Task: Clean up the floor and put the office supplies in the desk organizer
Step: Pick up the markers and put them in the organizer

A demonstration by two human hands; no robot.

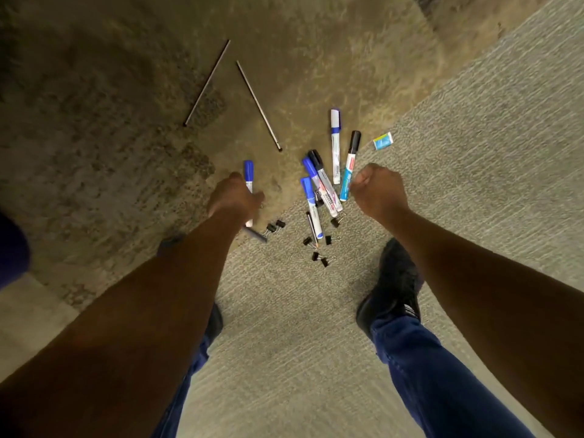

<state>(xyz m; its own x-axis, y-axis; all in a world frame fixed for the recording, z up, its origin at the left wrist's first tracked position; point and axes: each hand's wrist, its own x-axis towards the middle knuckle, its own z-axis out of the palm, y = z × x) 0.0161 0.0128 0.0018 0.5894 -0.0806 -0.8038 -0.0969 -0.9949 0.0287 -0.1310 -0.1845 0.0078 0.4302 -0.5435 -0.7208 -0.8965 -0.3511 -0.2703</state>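
Markers scattered on carpet (labels unreadable).
Left hand (235,197) grips an upright blue-capped white marker (248,175); right hand (376,188) fisted, seemingly empty.

Black shoes (392,286) on brown-and-grey carpet (316,358).
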